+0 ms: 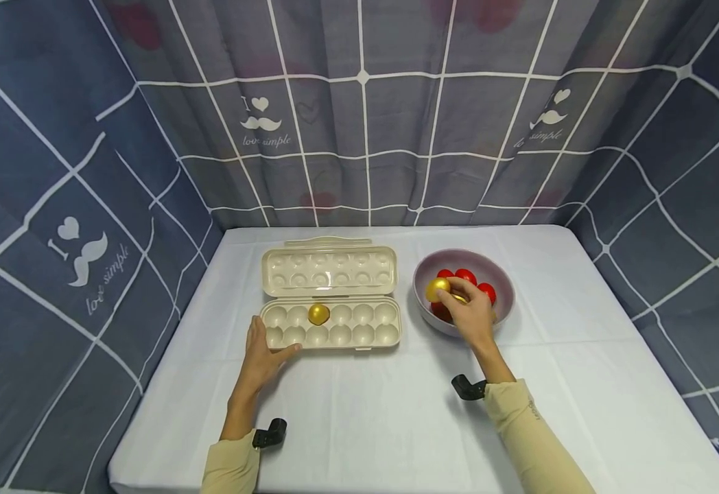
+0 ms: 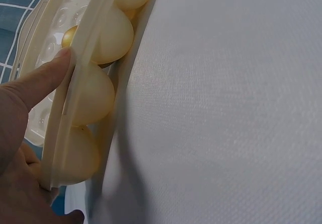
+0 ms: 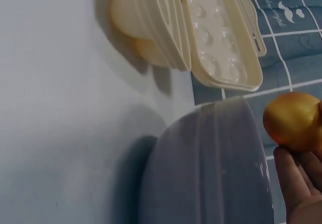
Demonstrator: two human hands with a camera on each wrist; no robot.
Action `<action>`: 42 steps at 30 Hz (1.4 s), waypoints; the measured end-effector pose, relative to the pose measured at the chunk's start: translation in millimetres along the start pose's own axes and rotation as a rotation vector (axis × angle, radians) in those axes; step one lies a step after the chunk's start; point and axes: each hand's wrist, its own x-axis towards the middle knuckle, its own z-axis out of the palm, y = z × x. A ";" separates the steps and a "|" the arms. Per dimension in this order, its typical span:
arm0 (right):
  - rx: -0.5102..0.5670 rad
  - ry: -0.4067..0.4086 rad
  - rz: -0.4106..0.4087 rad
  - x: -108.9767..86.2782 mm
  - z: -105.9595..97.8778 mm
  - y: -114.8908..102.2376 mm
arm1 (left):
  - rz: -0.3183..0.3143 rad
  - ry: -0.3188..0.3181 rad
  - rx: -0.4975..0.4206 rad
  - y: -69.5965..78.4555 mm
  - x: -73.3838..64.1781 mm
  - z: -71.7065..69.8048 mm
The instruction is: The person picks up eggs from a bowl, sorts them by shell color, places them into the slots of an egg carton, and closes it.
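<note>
Above the left side of the bowl (image 1: pixel 505 302), the right hand (image 1: pixel 472 315) pinches a golden egg (image 1: pixel 437 289).
Its fingertips are closed around the egg, clear of the rim, with round red things (image 1: pixel 486 292) lying in the bowl below. To the left, an egg box (image 1: pixel 352 326) sits on the white cloth (image 1: pixel 359 412), its lid (image 1: pixel 328 267) laid back; a second golden egg (image 1: pixel 319 314) rests in the back row, third cup from the left. The left hand (image 1: pixel 265 355) grips the box's left end, thumb along the front edge.
</note>
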 end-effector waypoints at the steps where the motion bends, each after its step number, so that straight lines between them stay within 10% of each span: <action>1: 0.007 -0.005 -0.001 -0.4 1.8 -1.3 | -0.001 -0.003 0.002 -0.1 0.4 -0.2; 11: -0.003 -0.064 -0.036 -13.3 18.9 -36.4 | 0.005 -0.014 0.027 0.0 4.7 -0.4; 42: 0.142 -0.151 -0.059 -29.5 68.7 -30.8 | 0.009 -0.029 0.076 -4.6 4.0 -1.1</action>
